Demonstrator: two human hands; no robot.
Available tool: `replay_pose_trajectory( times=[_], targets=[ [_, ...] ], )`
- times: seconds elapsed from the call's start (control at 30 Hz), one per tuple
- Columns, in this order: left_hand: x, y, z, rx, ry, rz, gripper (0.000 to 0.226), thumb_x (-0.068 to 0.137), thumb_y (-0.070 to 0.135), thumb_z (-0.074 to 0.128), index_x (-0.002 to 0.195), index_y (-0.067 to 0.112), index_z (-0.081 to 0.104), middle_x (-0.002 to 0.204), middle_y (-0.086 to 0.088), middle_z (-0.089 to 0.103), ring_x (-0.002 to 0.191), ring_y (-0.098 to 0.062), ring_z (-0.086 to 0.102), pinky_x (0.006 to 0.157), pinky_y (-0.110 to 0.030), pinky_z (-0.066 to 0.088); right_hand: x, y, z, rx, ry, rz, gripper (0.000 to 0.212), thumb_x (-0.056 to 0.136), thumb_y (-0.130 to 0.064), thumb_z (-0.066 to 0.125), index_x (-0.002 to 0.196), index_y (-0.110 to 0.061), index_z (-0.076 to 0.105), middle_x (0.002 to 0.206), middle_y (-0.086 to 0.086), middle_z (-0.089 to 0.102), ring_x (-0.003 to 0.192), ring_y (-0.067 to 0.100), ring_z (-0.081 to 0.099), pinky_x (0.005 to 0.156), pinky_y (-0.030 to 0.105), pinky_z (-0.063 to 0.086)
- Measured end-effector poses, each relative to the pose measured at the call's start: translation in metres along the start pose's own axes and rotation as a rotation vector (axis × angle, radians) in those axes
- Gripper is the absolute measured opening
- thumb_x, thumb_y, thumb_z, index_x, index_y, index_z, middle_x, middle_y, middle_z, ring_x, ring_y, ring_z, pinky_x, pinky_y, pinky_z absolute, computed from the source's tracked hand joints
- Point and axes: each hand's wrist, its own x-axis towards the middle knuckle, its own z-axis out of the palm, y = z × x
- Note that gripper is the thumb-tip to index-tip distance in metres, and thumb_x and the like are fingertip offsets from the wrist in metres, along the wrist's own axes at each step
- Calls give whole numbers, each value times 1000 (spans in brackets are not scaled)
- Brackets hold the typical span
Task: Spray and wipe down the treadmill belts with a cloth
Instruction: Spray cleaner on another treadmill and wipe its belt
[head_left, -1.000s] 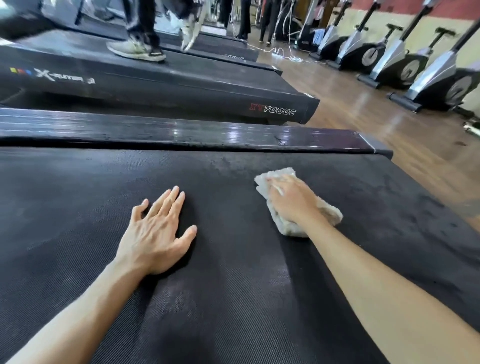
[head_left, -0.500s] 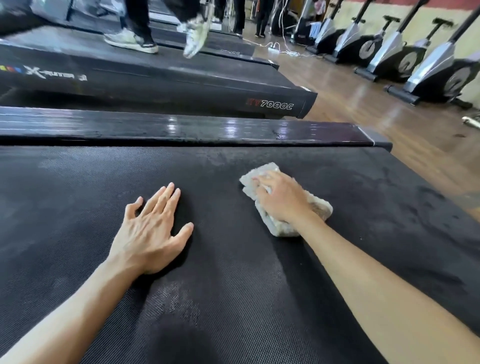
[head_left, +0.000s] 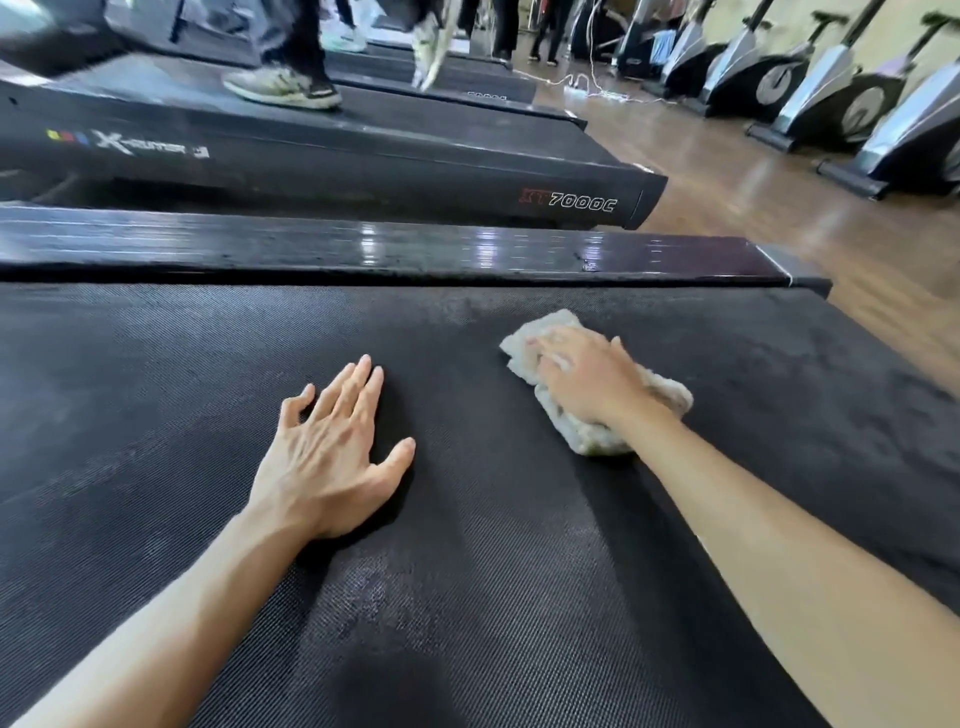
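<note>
Right hand flat on cloth, atop belt.

Both forearms are bare right up to the frame's lower edge, with no sleeve showing. The left hand and right hand wear nothing: skin only, tendons standing out on the left.

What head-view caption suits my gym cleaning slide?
Right hand presses a cloth on the treadmill belt; left hand rests flat.
</note>
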Motion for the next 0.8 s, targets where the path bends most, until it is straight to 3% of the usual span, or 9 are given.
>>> replay_pose_trajectory(
  times=[0.07, 0.13, 0.23, 0.37, 0.43, 0.57, 0.67, 0.8],
  targets=[
    [-1, 0, 1, 1, 7, -6, 103, 75, 74, -1, 163, 21, 3, 169, 9, -11, 154, -3, -11, 125, -37, -1, 28, -10, 2, -28, 37, 131, 45, 105, -41, 32, 143, -43, 54, 154, -8, 49, 143, 23, 41, 126, 55, 9],
    [-1, 0, 0, -8, 2, -9, 103, 75, 74, -1, 163, 21, 3, 169, 9, -11, 154, -3, -11, 125, -37, -1, 50, -37, 10, -40, 44, 145, 46, 105, -48, 29, 141, -39, 56, 149, 0, 53, 139, 28, 44, 125, 55, 13],
    [-1, 1, -2, -11, -12, 0, 103, 75, 74, -2, 163, 21, 2, 168, 9, -12, 153, -2, -12, 125, -36, -2, 51, -68, 22, -27, 2, -6, 45, 103, -49, 34, 140, -39, 58, 148, -1, 53, 140, 26, 43, 126, 52, 12],
    [-2, 1, -3, -4, -18, -2, 104, 73, 74, -6, 163, 22, -2, 168, 10, -17, 152, -2, -16, 126, -36, -3, -2, -46, 18, 15, -40, -232, 44, 104, -31, 39, 143, -38, 56, 157, -13, 46, 150, 14, 29, 128, 50, 4],
    [-2, 0, -2, -9, -10, -3, 103, 74, 74, -5, 163, 22, -3, 167, 10, -17, 152, -2, -17, 126, -37, -3, -18, -19, 8, 31, -13, -188, 42, 104, -25, 41, 140, -38, 59, 154, -16, 48, 150, 11, 29, 127, 51, 2],
    [-1, 1, -1, -9, -11, -4, 103, 74, 73, -3, 163, 22, -1, 168, 9, -15, 153, -2, -14, 126, -39, -1, 28, -3, 3, 26, 48, 94, 35, 97, -26, 40, 109, -38, 71, 129, -8, 65, 130, 24, 53, 124, 57, 12],
    [-1, 0, 0, -15, -9, -9, 102, 76, 73, -1, 163, 21, 1, 169, 9, -12, 153, -2, -13, 126, -38, -1, 61, -51, 16, 21, 87, 167, 38, 100, -39, 38, 117, -34, 71, 132, 2, 60, 125, 30, 55, 121, 54, 22],
    [-3, 0, -5, 4, -21, -7, 104, 73, 73, -4, 163, 20, -2, 168, 9, -16, 153, -2, -15, 125, -34, -4, 46, -101, 32, -30, 2, -89, 46, 97, -38, 40, 136, -28, 63, 145, 5, 56, 137, 28, 47, 123, 47, 21]
  ],
)
